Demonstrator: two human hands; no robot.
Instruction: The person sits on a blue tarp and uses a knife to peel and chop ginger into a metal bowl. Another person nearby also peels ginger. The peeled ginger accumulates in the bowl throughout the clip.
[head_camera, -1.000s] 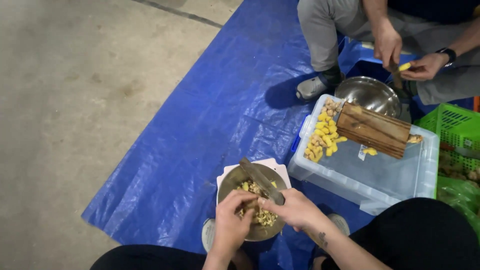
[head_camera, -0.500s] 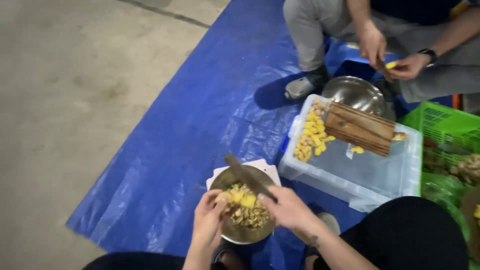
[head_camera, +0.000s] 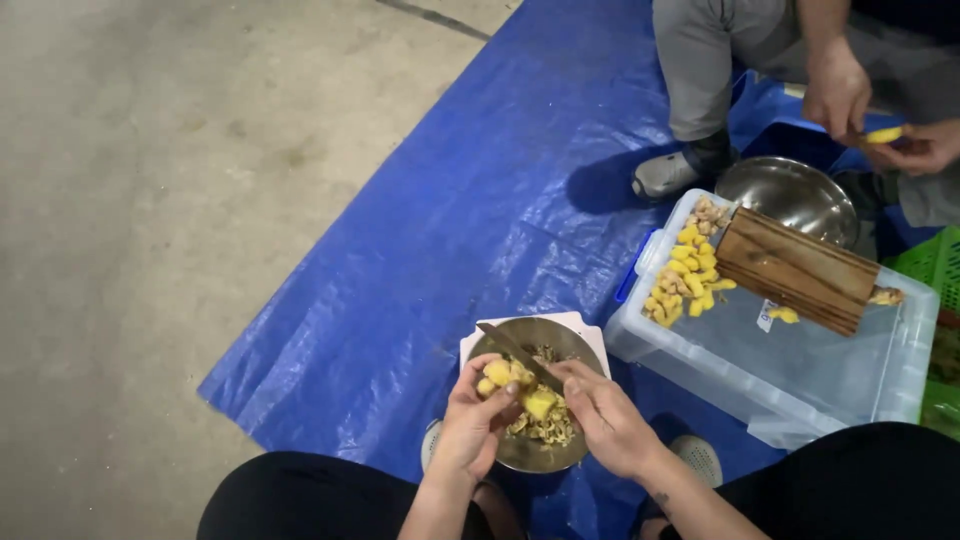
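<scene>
both hands (head_camera: 478, 418) pinch yellow ginger (head_camera: 508, 378) — knife (head_camera: 520, 356) above.

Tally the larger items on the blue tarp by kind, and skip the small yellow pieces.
Metal bowls: 2, one under the hands, one by the other person
Clear plastic bins: 1
Wooden boards: 1
Knives: 1, in the right hand
Green crates: 1
Total: 6
</scene>
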